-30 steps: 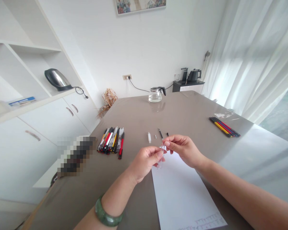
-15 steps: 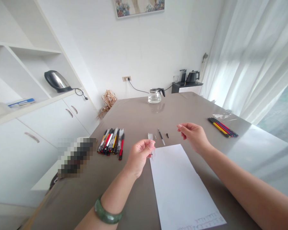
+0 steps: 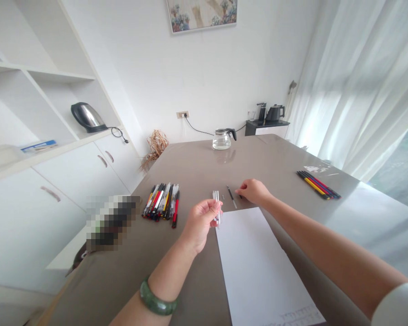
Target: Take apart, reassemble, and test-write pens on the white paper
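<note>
My left hand (image 3: 202,222) holds a clear pen barrel (image 3: 217,209) upright over the grey-brown table (image 3: 197,167), just left of a white sheet of paper (image 3: 258,267). My right hand (image 3: 253,190) rests on the table beyond the paper, fingertips down at a small black pen part that they mostly hide. A thin pen refill (image 3: 231,197) lies between my hands, with a tiny part (image 3: 223,197) beside it. A green bangle (image 3: 154,302) is on my left wrist.
A bundle of mixed pens (image 3: 162,204) lies left of my hands. More coloured pens (image 3: 318,184) lie at the right. A glass jug (image 3: 222,138) stands at the table's far end. White cabinets with a kettle (image 3: 87,117) line the left wall; curtains hang at right.
My hands separated; the left kept the clear barrel and lifted it upright. My right hand swung out to the right, then came down onto the table by the small black part.
</note>
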A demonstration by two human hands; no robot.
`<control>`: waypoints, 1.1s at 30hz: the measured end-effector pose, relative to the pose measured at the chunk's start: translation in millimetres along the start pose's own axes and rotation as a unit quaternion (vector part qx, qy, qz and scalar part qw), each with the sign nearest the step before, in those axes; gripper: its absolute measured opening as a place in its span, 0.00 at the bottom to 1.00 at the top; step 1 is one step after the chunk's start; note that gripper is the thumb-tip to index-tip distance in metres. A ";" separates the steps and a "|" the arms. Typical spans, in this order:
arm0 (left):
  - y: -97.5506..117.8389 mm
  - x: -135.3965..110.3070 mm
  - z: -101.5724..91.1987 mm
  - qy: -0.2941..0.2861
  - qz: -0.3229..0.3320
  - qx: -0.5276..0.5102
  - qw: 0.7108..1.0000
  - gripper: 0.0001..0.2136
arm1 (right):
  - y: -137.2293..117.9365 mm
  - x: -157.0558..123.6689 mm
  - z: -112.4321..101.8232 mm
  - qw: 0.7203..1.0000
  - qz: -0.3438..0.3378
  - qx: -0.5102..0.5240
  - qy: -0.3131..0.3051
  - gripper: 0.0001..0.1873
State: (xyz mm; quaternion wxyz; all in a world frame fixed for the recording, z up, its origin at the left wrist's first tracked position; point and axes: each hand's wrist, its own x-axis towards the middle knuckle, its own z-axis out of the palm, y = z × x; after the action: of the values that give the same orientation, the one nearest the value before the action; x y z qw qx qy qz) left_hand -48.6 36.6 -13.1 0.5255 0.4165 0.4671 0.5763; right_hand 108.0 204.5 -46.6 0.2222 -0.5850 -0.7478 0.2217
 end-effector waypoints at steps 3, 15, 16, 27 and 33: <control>-0.9 0.1 -0.9 -0.013 -0.001 -0.009 1.000 0.12 | -0.9 0.3 1.8 1.000 -0.011 -0.001 -0.004 0.07; 0.0 -1.0 -0.4 -0.024 -0.025 -0.035 0.999 0.15 | -23.0 -55.4 -22.4 0.937 -0.063 0.342 0.013 0.15; -0.2 -0.9 -0.3 -0.024 -0.027 -0.036 0.999 0.15 | -26.6 -63.5 -23.6 0.907 -0.064 0.415 0.008 0.14; 0.4 -1.8 1.9 -0.035 -0.050 -0.005 0.998 0.17 | -31.3 -87.3 -28.1 0.778 0.031 0.624 -0.065 0.11; 2.8 -5.8 6.7 -0.106 -0.031 0.070 0.991 0.15 | -37.8 -94.6 -29.1 0.743 0.039 0.657 -0.124 0.07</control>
State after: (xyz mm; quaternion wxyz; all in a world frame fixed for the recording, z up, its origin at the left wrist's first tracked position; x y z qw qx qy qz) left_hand -42.2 31.5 -8.8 0.5593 0.4957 0.4609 0.4785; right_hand 116.4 106.3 -7.7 0.4474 -0.2902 -0.4150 0.7371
